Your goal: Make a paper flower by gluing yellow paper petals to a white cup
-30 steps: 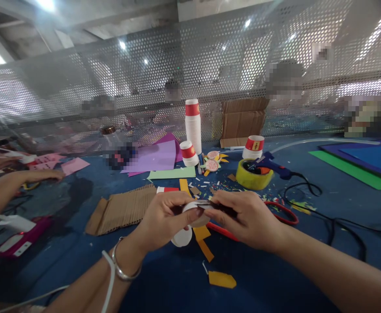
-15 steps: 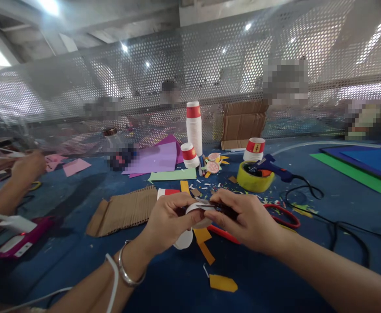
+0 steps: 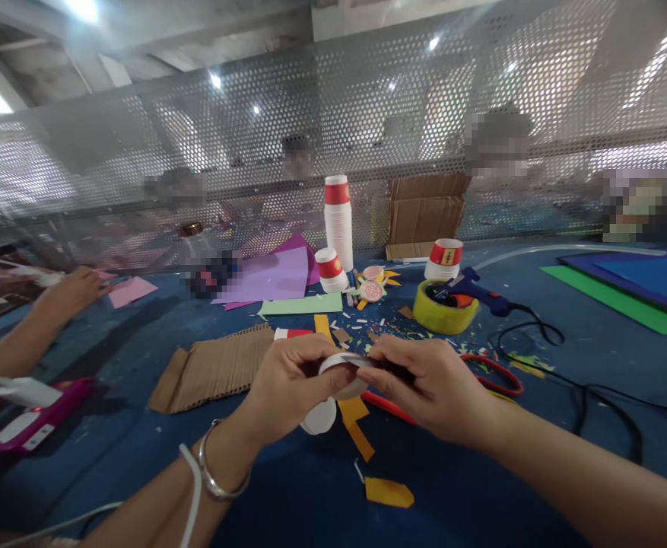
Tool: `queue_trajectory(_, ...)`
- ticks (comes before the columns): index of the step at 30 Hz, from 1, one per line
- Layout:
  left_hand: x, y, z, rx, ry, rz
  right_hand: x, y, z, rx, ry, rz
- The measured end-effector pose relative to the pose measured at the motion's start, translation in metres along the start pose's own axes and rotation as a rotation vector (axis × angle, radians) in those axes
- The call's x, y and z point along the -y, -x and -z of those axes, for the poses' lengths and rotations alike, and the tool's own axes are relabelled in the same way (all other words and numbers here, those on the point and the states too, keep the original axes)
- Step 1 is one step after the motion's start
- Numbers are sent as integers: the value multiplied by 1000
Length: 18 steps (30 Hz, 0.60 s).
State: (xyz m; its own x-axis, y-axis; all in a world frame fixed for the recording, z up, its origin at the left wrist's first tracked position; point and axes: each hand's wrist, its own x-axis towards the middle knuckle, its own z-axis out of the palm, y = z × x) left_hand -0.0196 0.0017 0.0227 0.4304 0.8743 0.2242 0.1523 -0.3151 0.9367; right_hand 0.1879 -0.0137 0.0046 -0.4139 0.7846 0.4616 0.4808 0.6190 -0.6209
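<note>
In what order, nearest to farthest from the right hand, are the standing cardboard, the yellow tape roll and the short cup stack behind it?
1. Yellow tape roll: ahead of the right hand.
2. Short cup stack: behind the roll.
3. Standing cardboard: at the back, behind the cups.

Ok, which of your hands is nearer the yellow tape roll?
Right. The right hand is on the near side of the yellow tape roll; the left hand is farther off leftward.
</note>
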Motion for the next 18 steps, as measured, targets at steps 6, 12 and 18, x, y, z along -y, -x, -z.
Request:
queue_trajectory(6, 2, -1, -1, -14, 92, 77, -4, -5, 5, -114, -74, -142)
queue_trajectory(12, 5, -2, -1, -3, 203, 110, -9, -7, 3, -83, -96, -186)
queue_trajectory(18, 4, -4, -1, -53, 202, 81, -7, -5, 4, -47, -104, -205)
